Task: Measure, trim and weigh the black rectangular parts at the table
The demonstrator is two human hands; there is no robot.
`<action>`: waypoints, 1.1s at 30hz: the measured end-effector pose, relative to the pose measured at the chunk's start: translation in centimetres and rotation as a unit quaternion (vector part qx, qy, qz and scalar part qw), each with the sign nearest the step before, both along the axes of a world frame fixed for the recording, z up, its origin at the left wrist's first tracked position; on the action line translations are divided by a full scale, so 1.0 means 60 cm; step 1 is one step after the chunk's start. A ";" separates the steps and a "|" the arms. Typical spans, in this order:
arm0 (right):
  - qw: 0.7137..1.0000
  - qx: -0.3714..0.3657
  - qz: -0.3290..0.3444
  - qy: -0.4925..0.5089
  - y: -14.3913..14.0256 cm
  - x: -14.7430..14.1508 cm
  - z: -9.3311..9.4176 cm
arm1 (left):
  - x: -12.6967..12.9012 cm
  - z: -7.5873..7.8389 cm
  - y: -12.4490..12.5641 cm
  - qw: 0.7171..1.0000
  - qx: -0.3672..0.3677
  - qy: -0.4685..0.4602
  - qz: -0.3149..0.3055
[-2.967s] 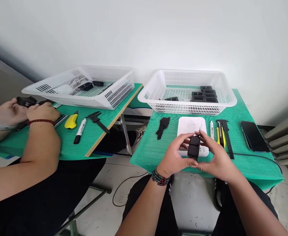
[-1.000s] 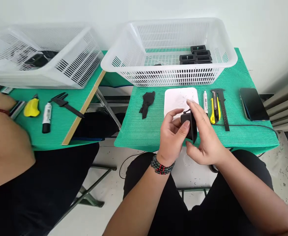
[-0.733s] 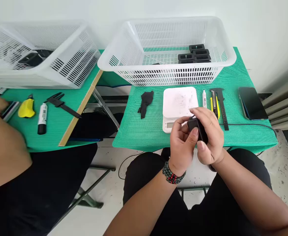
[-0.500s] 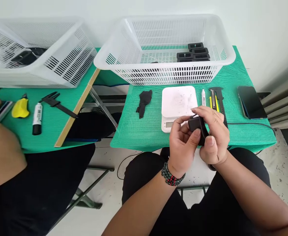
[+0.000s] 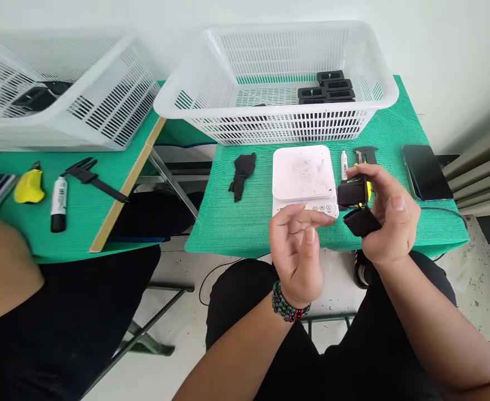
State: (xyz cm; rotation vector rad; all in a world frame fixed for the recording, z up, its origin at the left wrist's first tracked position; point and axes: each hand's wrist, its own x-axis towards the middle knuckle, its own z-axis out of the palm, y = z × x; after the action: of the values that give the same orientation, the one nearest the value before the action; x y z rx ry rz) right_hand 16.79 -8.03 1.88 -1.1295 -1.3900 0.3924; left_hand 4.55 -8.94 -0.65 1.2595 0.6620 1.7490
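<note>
Head view:
Right hand [image 5: 389, 220]: fingers wrapped around black part [image 5: 356, 209], held above the table's front edge, just right of white scale [image 5: 303, 175].
Left hand [image 5: 297, 245]: empty, fingers loosely curled, apart from the part.
Basket [image 5: 270, 120]: behind the scale, black pieces inside.

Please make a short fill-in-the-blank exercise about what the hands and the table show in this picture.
1. The black part is held only by the ____ hand.
2. The left hand is open and holds ____.
3. The white scale stands directly in front of the white ____ with black parts inside.
4. The phone lies at the ____ end of the green mat.

Missing words: right; nothing; basket; right
</note>
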 end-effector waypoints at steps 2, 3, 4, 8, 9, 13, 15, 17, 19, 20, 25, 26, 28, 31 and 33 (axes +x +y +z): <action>0.999 0.013 -0.025 0.036 0.001 0.000 0.001 | 0.000 0.002 0.002 0.999 0.046 -0.014 0.020; 0.998 0.018 -0.035 0.052 0.002 0.000 0.001 | 0.000 0.003 0.002 0.997 0.068 -0.020 0.031; 0.998 0.015 -0.028 0.054 0.002 -0.001 0.001 | 0.001 0.002 0.002 0.995 0.089 -0.022 0.041; 0.998 0.015 0.006 0.060 0.002 -0.005 0.004 | 0.009 -0.008 0.004 0.982 0.183 0.012 0.046; 0.998 0.017 0.012 0.056 0.001 -0.006 0.005 | 0.011 -0.011 0.004 0.978 0.201 0.022 0.046; 0.999 0.023 0.020 0.022 -0.003 -0.009 0.006 | 0.022 -0.018 0.004 0.969 0.239 0.036 0.058; 0.999 0.022 0.021 0.011 -0.005 -0.010 0.004 | 0.024 -0.018 0.001 0.967 0.239 0.050 0.071; 0.999 0.018 0.027 0.008 -0.007 -0.011 0.001 | 0.023 -0.017 -0.004 0.970 0.215 0.075 0.083; 0.999 0.011 0.043 0.005 -0.006 -0.010 -0.002 | 0.021 -0.017 -0.010 0.974 0.184 0.096 0.090; 0.998 0.004 0.057 0.003 -0.005 -0.009 -0.002 | 0.020 -0.018 -0.011 0.976 0.169 0.102 0.094; 0.987 -0.031 0.153 0.039 0.015 -0.004 0.003 | 0.020 -0.028 -0.004 0.972 0.174 0.110 0.113; 0.984 -0.034 0.171 0.043 0.020 -0.003 0.005 | 0.022 -0.030 -0.001 0.970 0.187 0.107 0.112; 0.977 -0.043 0.204 0.041 0.029 0.000 0.007 | 0.024 -0.032 0.007 0.967 0.207 0.100 0.108; 0.970 -0.043 0.236 0.030 0.039 0.005 0.006 | 0.023 -0.032 0.016 0.967 0.211 0.095 0.110; 0.971 -0.030 0.236 0.023 0.044 0.011 0.002 | 0.016 -0.030 0.019 0.969 0.199 0.091 0.119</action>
State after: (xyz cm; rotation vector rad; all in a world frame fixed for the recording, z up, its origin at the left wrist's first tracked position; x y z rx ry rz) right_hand 17.42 -5.40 2.02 -0.8225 -1.6109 0.8002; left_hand 5.54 -7.78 -2.47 1.6876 0.6025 2.0502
